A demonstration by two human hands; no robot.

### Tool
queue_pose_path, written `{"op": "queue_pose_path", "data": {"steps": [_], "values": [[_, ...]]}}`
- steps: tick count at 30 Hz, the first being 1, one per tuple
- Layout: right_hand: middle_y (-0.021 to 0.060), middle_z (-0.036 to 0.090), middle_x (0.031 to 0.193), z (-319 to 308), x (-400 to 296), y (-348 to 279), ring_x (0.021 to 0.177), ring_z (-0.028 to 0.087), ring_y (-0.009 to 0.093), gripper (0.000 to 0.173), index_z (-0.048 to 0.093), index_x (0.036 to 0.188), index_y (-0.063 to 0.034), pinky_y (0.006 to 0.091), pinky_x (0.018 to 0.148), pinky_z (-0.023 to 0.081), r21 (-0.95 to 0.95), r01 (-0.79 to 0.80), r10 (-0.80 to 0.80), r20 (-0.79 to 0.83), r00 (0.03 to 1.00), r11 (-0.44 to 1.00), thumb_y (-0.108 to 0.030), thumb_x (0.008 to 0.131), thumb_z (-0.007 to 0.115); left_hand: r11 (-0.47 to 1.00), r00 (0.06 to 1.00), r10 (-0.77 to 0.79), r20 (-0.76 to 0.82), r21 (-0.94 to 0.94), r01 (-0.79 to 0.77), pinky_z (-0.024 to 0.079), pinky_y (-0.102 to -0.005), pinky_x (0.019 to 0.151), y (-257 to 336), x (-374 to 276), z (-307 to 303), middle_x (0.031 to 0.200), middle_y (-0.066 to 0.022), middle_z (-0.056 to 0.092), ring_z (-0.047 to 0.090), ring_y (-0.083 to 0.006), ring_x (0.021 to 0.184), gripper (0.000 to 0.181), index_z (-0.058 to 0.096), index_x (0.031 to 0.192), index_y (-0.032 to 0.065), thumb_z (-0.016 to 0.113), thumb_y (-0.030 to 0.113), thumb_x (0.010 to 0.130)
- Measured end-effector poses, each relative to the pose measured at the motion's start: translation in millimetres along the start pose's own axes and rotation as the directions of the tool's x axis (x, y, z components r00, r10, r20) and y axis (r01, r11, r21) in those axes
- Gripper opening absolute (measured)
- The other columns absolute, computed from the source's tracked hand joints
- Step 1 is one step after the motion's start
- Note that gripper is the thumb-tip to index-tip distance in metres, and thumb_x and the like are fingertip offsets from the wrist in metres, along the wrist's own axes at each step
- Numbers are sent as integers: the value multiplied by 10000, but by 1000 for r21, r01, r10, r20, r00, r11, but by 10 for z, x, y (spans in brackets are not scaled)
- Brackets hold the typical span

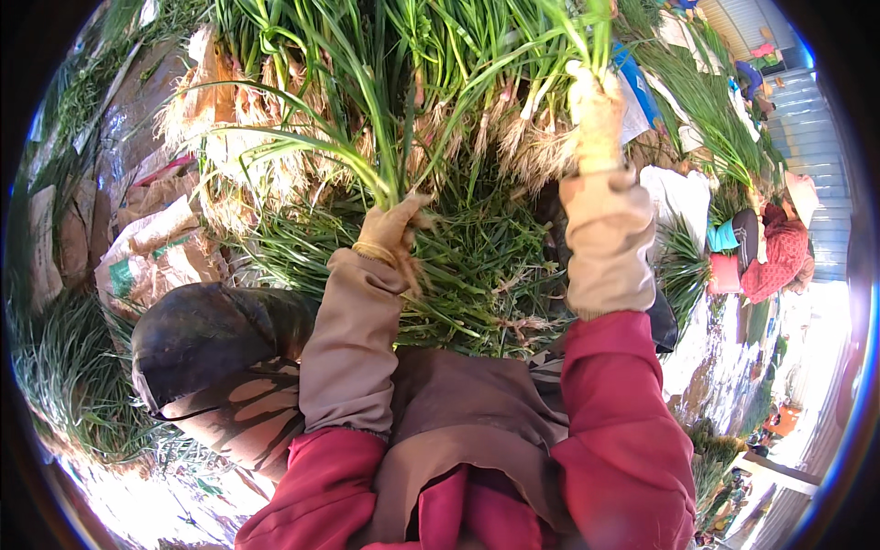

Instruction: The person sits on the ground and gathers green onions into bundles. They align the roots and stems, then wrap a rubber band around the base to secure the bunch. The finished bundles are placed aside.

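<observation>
My left hand [390,230], in a pale glove with a band at the wrist, is closed around a small bunch of green garlic plants [385,165]. Their leaves fan upward, and pale roots hang below the fist. Farther out, my gloved right hand [597,113] is slightly blurred and grips green stalks [595,34] at the right end of a large pile. That pile of rooted green garlic plants [426,75] stretches across the far side, roots towards me. Cut leaves and loose stalks [474,275] cover the ground between my arms and legs.
A black boot [206,337] juts out at left beside a crumpled woven sack [161,254]. More greens [75,385] lie beyond it. At right, a person in a red patterned top [780,254] sits near a white sack [680,206] and corrugated metal wall [811,165].
</observation>
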State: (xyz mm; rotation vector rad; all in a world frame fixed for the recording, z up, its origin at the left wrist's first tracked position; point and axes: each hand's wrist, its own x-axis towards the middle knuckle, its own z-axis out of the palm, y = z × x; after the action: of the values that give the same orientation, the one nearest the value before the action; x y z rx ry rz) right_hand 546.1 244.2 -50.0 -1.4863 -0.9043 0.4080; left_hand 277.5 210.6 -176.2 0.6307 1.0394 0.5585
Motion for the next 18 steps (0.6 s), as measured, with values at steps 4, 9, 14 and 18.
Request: {"op": "queue_pose_path", "data": {"steps": [4, 9, 14, 18], "values": [[50, 567, 690, -233, 1100, 942, 571, 546, 142, 166, 564, 917, -61, 289, 495, 430, -575, 50, -25, 52, 998, 817, -191, 827, 511, 981, 991, -33, -126, 188, 56, 263, -259, 316, -814, 658, -669, 595, -64, 590, 392, -104, 365, 216, 615, 814, 23, 640, 224, 738], [137, 617, 749, 330, 546, 615, 720, 593, 271, 190, 589, 865, -93, 369, 660, 450, -790, 53, 113, 153, 982, 610, -245, 758, 550, 885, 931, -13, -365, 430, 181, 403, -283, 470, -855, 653, -1043, 702, -108, 612, 533, -150, 524, 353, 596, 926, -2, 700, 225, 676], [100, 610, 827, 813, 71, 1108, 766, 576, 240, 231, 603, 846, -73, 328, 731, 448, -766, -23, 282, 209, 937, 642, -286, 808, 521, 942, 900, 237, -367, 314, -120, 433, -236, 522, 58, -66, -511, 760, -57, 618, 542, -105, 588, 327, 607, 989, 25, 689, 106, 684], [67, 565, 724, 595, 396, 1503, 687, 567, 184, 148, 573, 763, -93, 293, 602, 454, -736, 465, -58, 505, 861, 491, -24, 761, 443, 933, 918, 318, -237, -97, -348, 287, -172, 332, 479, -353, -126, 635, 6, 568, 402, -48, 401, 259, 620, 995, 62, 614, 23, 739]]}}
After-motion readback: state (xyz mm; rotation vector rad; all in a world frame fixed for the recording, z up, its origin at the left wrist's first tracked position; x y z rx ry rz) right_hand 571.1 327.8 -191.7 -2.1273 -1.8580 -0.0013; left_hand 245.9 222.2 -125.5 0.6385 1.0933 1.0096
